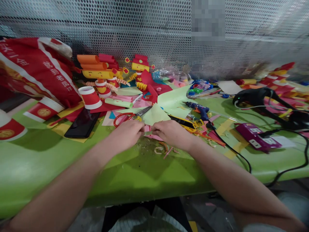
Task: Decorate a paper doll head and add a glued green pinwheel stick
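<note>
My left hand [130, 131] and my right hand [172, 132] meet over the middle of the table, fingers closed in a pinch. Between their fingertips stretches a narrow pale green paper strip [148, 132]; the fingers partly hide it. Just beyond them is a pale green paper piece [156, 114], with a larger green sheet [175, 98] behind. Red-handled scissors [124, 118] lie beside my left hand, blades pointing away. A yellow-and-black tool [182, 122], perhaps a utility knife, rests beyond my right hand. Small paper scraps [165, 149] lie on the table below my right hand.
On the green table [116, 170] are a black phone [83, 122], red paper cups [90, 97], a blue glue gun [199, 109] with its cord, a purple power strip [257, 137] and a black headset-like device [256, 100]. Paper figures [98, 74] and a red bag [41, 69] stand behind.
</note>
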Demonstrator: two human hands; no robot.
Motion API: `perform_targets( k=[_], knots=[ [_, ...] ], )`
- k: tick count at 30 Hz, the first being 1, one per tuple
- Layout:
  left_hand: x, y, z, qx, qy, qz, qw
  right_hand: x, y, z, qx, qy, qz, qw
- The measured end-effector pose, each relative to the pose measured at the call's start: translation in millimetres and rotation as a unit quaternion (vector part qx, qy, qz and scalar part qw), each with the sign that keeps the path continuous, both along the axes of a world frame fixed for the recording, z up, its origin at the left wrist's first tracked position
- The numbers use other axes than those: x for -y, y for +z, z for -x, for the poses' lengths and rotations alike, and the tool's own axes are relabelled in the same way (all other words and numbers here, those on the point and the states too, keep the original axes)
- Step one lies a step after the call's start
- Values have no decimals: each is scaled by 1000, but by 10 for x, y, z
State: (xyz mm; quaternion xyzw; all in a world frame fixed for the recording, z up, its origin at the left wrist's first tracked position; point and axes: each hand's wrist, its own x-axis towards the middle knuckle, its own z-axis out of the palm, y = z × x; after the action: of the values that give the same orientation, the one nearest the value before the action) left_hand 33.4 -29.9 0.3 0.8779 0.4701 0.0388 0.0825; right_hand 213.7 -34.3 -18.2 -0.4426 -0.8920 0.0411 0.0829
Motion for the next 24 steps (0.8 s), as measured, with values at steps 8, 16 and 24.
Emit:
perform_targets(
  k=[8, 16, 24],
  knots=[
    [21, -28, -21, -10, -22, -13, 1000, -13, -20, -2, -17, -13, 3, 1000],
    [37, -43, -45, -11, -28, -25, 999, -6, -5, 0, -6, -39, 17, 999],
    [48, -64, -65, -12, -24, -33, 999, 33, 36, 25, 18, -69, 25, 997]
  ],
)
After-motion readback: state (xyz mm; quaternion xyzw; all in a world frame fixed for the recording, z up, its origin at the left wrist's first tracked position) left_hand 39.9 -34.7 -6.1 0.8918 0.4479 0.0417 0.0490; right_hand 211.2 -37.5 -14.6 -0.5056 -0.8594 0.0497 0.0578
